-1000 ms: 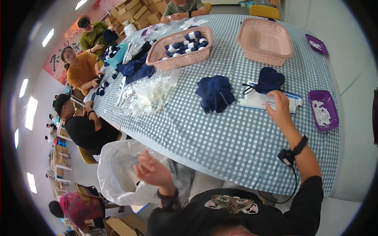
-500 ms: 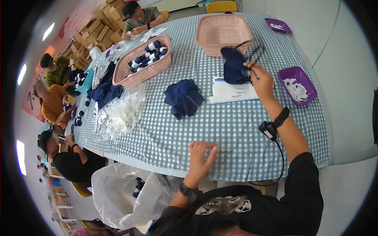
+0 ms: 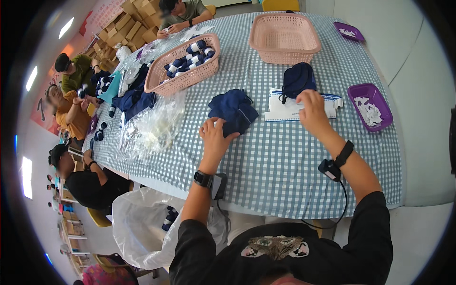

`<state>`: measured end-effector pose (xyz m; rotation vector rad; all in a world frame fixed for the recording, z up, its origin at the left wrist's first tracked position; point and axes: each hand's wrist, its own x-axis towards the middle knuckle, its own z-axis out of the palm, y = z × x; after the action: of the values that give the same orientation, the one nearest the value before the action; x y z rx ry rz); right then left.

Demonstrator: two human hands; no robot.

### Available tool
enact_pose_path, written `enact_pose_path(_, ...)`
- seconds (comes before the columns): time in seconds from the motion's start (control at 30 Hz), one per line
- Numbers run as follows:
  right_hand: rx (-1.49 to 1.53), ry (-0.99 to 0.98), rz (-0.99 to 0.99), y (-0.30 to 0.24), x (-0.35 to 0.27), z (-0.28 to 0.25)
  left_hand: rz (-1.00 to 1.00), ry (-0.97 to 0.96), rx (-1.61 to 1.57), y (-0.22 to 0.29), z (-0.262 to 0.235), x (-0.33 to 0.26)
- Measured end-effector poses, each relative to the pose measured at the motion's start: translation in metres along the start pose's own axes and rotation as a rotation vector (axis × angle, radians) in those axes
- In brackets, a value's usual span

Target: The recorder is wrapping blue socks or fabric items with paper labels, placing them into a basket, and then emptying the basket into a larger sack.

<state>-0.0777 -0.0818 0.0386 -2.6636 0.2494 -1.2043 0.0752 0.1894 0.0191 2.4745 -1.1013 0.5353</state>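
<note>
My left hand [image 3: 216, 140] reaches to the near edge of a loose pile of navy cloth pieces [image 3: 235, 108]. Its fingers are spread, and the thumb and fingertips touch the fabric. On the right, a navy cloth piece with rounded edges and a thin dark cord [image 3: 298, 78] lies partly over a stack of white printed paper strips with blue trim [image 3: 280, 114]. Over those strips, just below the cloth piece, is my right hand [image 3: 313, 111], its fingers curled together. What its fingertips grip, if anything, is hidden.
Beyond the hands stand an empty pink basket [image 3: 285, 56] and another pink basket [image 3: 183, 81] with rolled navy-and-white bundles. A purple tray [image 3: 390, 111] holds white slips. Clear plastic bags [image 3: 154, 128] lie left; a plastic-lined bin [image 3: 128, 232] stands below. Several people work around the table.
My left hand has moved forward from the near table edge to the navy pile. My right hand has lowered and let go of the dark cord; the navy piece now lies flat.
</note>
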Motion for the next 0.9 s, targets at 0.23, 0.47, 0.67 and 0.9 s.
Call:
enact_pose_path(0.23, 0.504, -0.247, 0.047, -0.049, 0.004, 0.047, -0.35, -0.094, -0.594, 0.0, 0.0, -0.003)
enact_pose_path(0.47, 0.061, -0.134, 0.034, -0.079, 0.015, 0.11, -0.243, 0.02, -0.471, -0.005, 0.003, -0.013)
enact_pose_path(0.67, 0.676, -0.263, 0.555, -0.063, 0.035, 0.092, -0.236, 0.058, -0.311, -0.012, 0.002, -0.016)
enact_pose_path(0.9, 1.808, -0.339, 1.139, -0.078, 0.073, 0.012, -0.093, 0.167, -0.005, -0.017, 0.0, -0.02)
